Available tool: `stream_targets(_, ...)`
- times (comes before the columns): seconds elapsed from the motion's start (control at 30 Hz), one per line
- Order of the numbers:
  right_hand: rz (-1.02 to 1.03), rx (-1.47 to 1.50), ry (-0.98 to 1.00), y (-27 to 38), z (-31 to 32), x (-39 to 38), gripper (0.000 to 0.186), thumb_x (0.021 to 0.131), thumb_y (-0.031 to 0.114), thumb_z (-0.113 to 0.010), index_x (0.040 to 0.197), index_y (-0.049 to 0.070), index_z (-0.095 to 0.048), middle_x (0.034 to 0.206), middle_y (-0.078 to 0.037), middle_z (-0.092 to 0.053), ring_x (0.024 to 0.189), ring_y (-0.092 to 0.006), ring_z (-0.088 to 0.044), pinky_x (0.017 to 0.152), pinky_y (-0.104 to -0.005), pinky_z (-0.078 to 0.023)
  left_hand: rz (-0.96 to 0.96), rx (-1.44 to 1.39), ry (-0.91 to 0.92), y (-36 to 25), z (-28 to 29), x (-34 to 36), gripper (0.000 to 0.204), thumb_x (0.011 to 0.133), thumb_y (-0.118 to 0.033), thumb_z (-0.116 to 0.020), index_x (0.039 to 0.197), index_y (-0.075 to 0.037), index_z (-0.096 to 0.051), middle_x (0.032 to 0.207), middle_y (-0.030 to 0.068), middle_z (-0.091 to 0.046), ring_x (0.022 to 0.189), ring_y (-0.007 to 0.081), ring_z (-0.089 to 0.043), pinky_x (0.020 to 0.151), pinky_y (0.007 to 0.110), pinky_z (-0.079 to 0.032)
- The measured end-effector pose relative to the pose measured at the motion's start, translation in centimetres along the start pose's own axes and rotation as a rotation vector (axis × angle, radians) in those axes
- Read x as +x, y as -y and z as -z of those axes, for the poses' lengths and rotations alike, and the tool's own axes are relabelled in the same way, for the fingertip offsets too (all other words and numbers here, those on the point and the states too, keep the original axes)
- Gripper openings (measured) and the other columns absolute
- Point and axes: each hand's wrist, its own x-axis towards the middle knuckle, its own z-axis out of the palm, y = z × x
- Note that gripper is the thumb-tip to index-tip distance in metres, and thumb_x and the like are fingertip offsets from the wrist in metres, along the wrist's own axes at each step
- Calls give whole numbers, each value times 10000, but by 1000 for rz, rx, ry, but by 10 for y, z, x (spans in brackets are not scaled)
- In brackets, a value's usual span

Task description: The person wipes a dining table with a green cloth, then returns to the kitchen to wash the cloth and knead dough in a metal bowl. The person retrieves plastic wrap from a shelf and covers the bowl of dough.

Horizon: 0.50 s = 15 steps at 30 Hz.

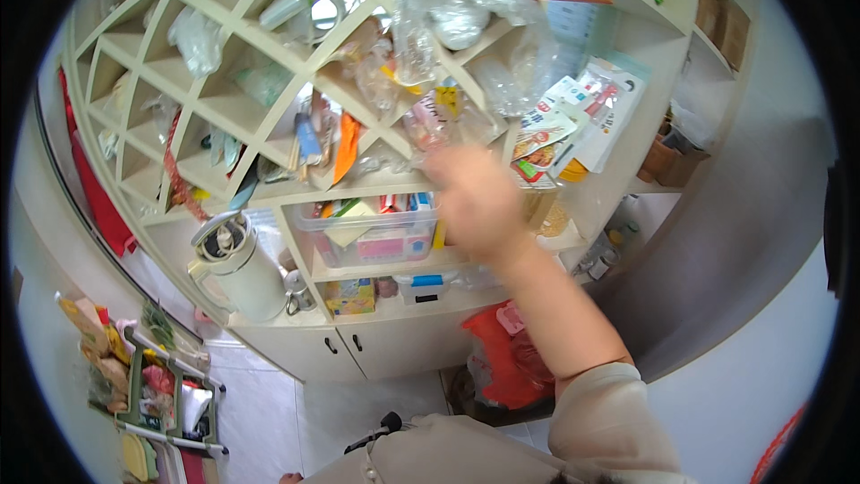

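Observation:
My right hand (475, 202) reaches up in front of the lattice shelf (260, 108), blurred by motion. Its fingers point at a pink and clear plastic package (432, 121) in a diamond compartment. Whether they touch or grip it cannot be made out. Just left of the hand, below the lattice, stands a clear plastic bin (367, 246) filled with boxes and packets. Flat packets (546, 130) hang or lean to the right of the hand. Of my left hand (291, 478) only a small bit shows at the lower edge, its fingers mostly hidden.
Crumpled clear plastic bags (457, 0) bulge from the upper compartments. A white kettle-like appliance (242, 273) stands at the left on the lower shelf. Below my right arm sits a red plastic bag (502, 354). A green-framed rack (170, 394) with goods stands at lower left.

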Motion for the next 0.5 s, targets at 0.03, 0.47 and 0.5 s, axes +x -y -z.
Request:
stream_targets(0.03, -116, 46, 92, 15, -21, -12, 322, 734, 25, -567, 1052, 0, -615, 1071, -183, -622, 869, -347, -638, 764, -423, -527, 17, -66, -17, -2, -5, -3, 323, 926, -287, -429, 871, -51, -644, 761, 165, -654, 724, 352, -616, 687, 487, -484)
stream_targets(0.47, -644, 150, 167, 38, -86, -48, 355, 737, -12, -585, 1088, 5, -540, 1099, -192, -570, 1019, -365, -563, 914, -435, -434, -199, 389, 313, 86, -74, -38, 223, 815, -247, -545, 953, -89, -620, 919, 166, -643, 888, 350, -611, 716, 479, -481)
stream_targets(0.5, -785, 154, 145, 44, -81, -51, 342, 735, -17, -590, 1072, -3, -533, 1071, -184, -577, 1033, -360, -552, 929, -426, -422, -179, 379, 318, 90, -72, -48, 238, 802, -235, -558, 979, -87, -615, 933, 169, -643, 902, 349, -610, 723, 478, -483)
